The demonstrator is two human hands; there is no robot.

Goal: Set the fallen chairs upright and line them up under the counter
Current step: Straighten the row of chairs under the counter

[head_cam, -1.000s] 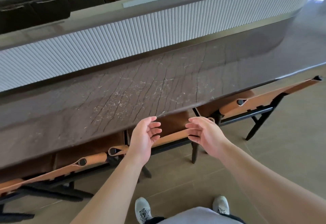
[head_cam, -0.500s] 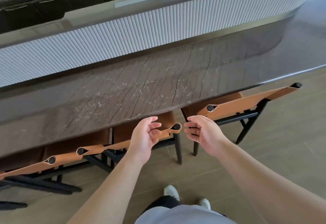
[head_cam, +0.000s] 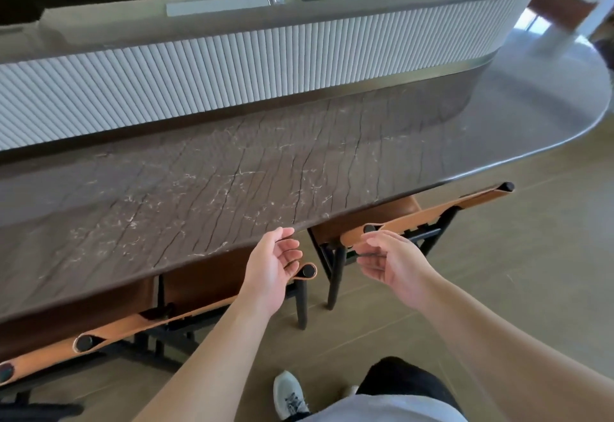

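Tan leather wraps the backrests of the chairs standing upright along the near edge of the dark veined stone counter, their seats tucked beneath the overhang. The rightmost chair has its backrest running from a black end cap near the person's right hand up and away to the right, roughly parallel to the counter edge but angled slightly outward at its far end. The middle chair lies down and left, its backrest's right end cap just beside the fingers of the left hand.

Both hands are empty, fingers loosely curled and spread, palms facing each other, neither closed on anything. The right hand hovers just in front of the near end of the rightmost backrest, so it is the nearer one for that chair; the left is nearer the middle chair.

Judging from the row, all visible chairs look righted, and what remains is probably squaring the rightmost one with the rest. A third chair's backrest continues the line at lower left.
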